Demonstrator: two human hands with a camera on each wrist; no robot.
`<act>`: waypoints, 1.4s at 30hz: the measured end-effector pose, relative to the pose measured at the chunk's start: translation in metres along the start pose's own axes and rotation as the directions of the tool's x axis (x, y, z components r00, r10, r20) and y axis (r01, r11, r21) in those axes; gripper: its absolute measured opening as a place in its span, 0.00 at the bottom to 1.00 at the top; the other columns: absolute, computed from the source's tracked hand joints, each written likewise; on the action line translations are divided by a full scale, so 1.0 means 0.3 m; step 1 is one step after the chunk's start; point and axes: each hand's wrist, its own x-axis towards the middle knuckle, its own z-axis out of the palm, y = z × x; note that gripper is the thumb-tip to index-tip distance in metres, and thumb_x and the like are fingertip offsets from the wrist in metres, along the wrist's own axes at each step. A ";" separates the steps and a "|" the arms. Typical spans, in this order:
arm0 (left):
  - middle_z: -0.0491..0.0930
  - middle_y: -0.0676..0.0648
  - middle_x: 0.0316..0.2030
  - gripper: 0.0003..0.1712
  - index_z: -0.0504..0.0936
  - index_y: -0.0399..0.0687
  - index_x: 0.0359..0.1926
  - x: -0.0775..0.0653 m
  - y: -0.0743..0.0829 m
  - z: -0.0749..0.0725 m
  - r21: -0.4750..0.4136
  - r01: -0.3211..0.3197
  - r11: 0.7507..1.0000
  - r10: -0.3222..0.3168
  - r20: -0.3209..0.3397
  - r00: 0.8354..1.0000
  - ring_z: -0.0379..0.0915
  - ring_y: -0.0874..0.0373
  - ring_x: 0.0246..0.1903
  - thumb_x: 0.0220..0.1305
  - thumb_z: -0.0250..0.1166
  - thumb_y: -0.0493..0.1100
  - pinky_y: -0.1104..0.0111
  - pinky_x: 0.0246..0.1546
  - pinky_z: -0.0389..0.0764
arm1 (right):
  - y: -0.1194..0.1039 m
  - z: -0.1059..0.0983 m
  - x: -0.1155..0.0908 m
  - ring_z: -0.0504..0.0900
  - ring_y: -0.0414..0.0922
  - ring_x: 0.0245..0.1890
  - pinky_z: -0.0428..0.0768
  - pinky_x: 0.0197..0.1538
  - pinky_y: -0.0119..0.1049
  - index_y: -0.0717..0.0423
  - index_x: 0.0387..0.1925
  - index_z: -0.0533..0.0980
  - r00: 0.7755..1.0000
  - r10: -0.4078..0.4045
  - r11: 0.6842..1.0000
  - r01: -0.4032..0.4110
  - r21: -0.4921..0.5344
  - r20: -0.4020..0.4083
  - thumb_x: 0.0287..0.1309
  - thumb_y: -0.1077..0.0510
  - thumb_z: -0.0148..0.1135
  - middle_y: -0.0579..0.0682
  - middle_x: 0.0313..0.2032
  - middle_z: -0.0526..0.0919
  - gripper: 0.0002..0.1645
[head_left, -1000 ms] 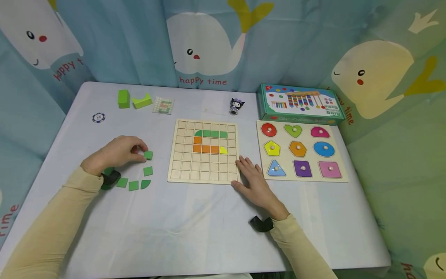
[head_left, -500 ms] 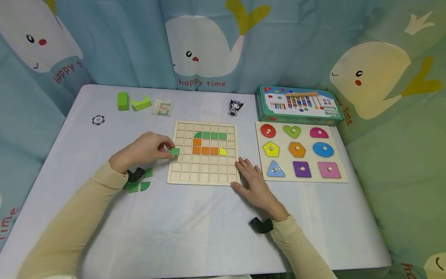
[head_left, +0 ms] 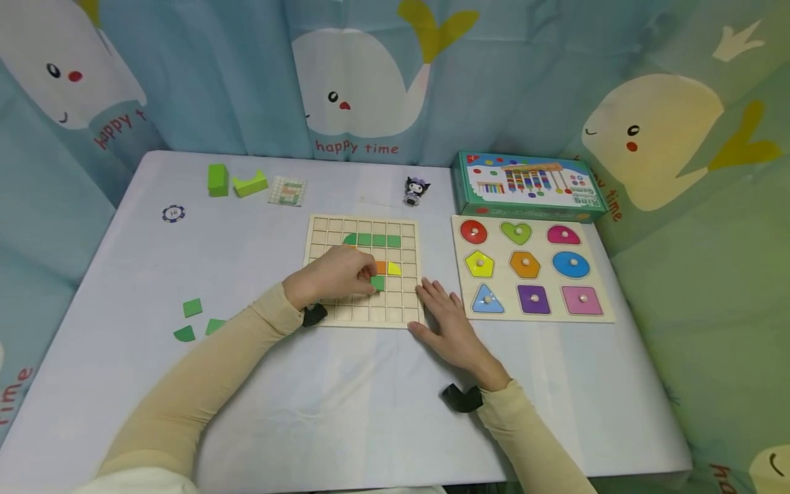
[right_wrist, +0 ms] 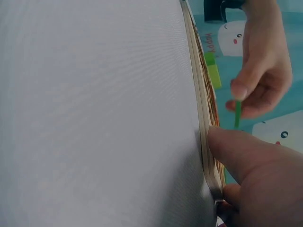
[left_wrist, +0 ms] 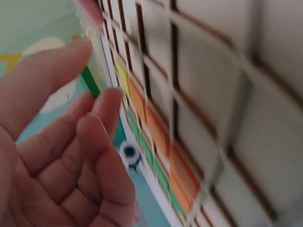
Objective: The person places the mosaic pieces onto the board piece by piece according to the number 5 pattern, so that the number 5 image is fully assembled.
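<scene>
My left hand pinches a green square tile between thumb and fingers, over the wooden grid board. Seen edge-on in the right wrist view, the tile is held above the board's surface. On the board lie a row of green tiles, orange tiles partly covered by the left hand, and a yellow tile. My right hand rests with extended fingers against the board's right edge. Loose green tiles lie to the left, beside the left forearm.
Right of the board is a shape puzzle with knobbed pieces, with a green box behind it. Along the back are a small figurine, a pattern card and green blocks. A poker chip lies at left.
My left hand has picked up a green square tile from the table at left and carried it rightward over the board. The right hand has stayed at the board's edge.
</scene>
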 end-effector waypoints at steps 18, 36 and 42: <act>0.75 0.54 0.24 0.12 0.83 0.43 0.38 0.122 0.062 0.065 0.139 0.032 0.990 -0.039 0.047 0.998 0.72 0.60 0.28 0.59 0.72 0.46 0.67 0.36 0.74 | -0.004 -0.010 -0.001 0.46 0.52 0.74 0.39 0.70 0.56 0.61 0.72 0.59 1.000 0.003 1.000 -0.003 -0.005 0.003 0.64 0.45 0.63 0.54 0.73 0.54 0.44; 0.80 0.54 0.34 0.11 0.84 0.43 0.46 -0.027 -0.041 -0.048 -0.054 -0.006 0.999 0.007 0.019 1.000 0.74 0.61 0.32 0.65 0.67 0.42 0.65 0.38 0.75 | 0.002 0.001 0.000 0.45 0.53 0.74 0.40 0.69 0.57 0.61 0.72 0.59 1.000 0.001 1.000 -0.001 -0.012 0.003 0.64 0.45 0.63 0.55 0.73 0.54 0.44; 0.81 0.53 0.36 0.12 0.84 0.42 0.48 -0.200 -0.146 -0.118 -0.078 0.136 0.988 -0.137 -0.009 0.991 0.72 0.59 0.30 0.64 0.68 0.41 0.63 0.33 0.74 | 0.003 0.000 0.002 0.45 0.54 0.74 0.40 0.69 0.57 0.62 0.72 0.59 1.000 -0.007 1.000 0.007 -0.014 0.001 0.64 0.46 0.63 0.56 0.73 0.54 0.43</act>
